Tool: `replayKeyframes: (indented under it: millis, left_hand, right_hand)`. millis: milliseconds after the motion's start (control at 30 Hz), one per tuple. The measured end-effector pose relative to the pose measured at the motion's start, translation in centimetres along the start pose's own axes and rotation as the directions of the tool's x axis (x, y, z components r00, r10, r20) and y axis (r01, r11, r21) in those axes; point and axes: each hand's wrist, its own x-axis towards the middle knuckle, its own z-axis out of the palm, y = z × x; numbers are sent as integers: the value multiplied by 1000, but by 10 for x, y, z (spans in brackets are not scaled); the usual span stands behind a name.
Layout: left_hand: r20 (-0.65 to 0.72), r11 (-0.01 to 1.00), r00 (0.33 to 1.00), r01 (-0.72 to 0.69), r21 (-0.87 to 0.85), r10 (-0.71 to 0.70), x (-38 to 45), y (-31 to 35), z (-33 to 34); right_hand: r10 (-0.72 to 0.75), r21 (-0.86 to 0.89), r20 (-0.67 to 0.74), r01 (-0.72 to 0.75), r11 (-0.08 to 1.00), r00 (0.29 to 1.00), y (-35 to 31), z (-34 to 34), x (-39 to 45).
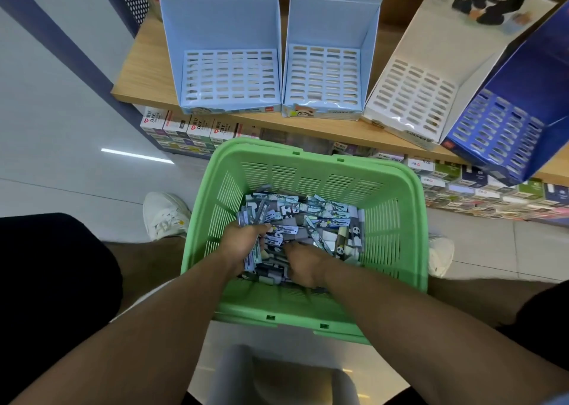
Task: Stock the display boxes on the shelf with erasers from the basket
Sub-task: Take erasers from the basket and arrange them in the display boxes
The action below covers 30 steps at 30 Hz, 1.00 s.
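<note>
Beyond both hands, four empty slotted cardboard display boxes (231, 78) wait on the wooden shelf (144, 75); left hand (241, 246) grips packaged erasers (311, 223) inside the green plastic basket (397, 219); right hand (303, 263) digs alongside, grip unclear; gathering step; next, lift a handful shelfward.

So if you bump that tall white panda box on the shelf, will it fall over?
Probably easily. The white panda box looks like thin cardboard with empty slots, so likely light. Its tall back panel probably makes it tippy, and it would likely slide on the smooth wooden shelf.

Under the shelf, by the feet

Small stacked printed cardboard boxes (184, 133) line the lower shelf; white laced sneakers (164, 215) rest on grey floor tiles (61, 164).
</note>
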Motion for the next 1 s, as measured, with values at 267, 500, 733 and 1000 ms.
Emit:
replayKeyframes:
  millis: [267,500,733,1000]
  left_hand:
    - [12,996,1000,-5,87,4,-14,6,7]
    - [8,998,998,-57,1,57,-50,29,17]
    - [327,964,930,-85,-252,168,-94,83,38]
    - [359,907,882,-153,-392,304,-141,144,41]
  right_hand:
    - [105,185,-20,-100,978,994,19,-24,-23]
    - [245,688,-138,-86,721,960,6,-72,-53]
    - [329,893,-380,250,375,864,-50,-152,-75]
    - [320,887,-461,418,196,828,-83,-205,-103]
